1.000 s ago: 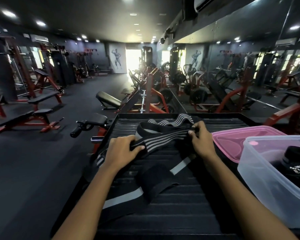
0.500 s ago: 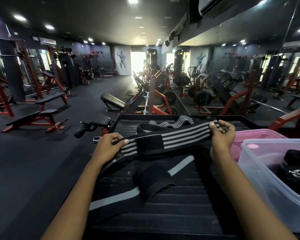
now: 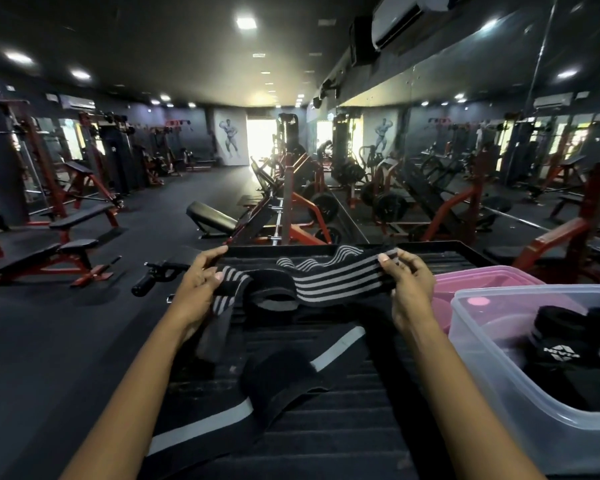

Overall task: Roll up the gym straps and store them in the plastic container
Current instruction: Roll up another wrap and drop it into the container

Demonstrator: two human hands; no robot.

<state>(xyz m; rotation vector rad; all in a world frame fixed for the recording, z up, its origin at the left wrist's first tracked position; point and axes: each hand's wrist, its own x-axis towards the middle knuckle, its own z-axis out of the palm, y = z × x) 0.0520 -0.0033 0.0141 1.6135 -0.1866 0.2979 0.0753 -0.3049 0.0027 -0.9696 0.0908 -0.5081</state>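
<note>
Mid-frame, both my left hand (image 3: 201,285) and right hand (image 3: 407,289) pinch the striped strap (image 3: 333,284) taut; slack would likely skew its roll.

Striped strap (image 3: 329,289): black with grey stripes, stretched level across frame centre, held off the surface. Second strap (image 3: 278,382): black, one grey band, lying slack below centre. Plastic container (image 3: 520,393): clear, lower right (dark rolled straps (image 3: 561,348) inside).
</note>
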